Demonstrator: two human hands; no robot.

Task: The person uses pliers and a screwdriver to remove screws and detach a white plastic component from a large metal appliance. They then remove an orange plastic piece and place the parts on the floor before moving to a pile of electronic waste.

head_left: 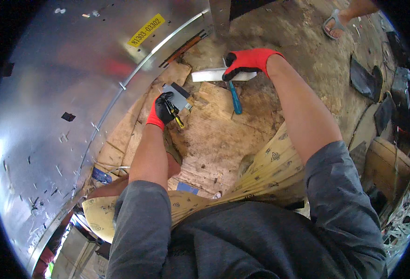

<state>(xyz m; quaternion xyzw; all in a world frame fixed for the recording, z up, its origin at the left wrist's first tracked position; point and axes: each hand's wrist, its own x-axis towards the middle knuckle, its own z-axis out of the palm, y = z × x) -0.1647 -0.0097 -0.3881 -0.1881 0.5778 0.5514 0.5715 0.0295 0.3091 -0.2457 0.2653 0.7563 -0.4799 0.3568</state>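
My left hand, in a red and black glove, is closed around a tool with a yellow and black handle, perhaps a screwdriver. Its fingers also touch a flat grey box-shaped part with a black edge. Farther right, my right hand, gloved alike, grips a long flat white piece between thumb and fingers. A screwdriver with a blue handle passes beneath that white piece. Whether the right hand touches this screwdriver too is hard to tell.
Worn wooden boards lie under my hands. A large curved-looking metal panel with a yellow label rises on the left. Another person's sandalled foot stands at the far right, above dark scraps and a brown container.
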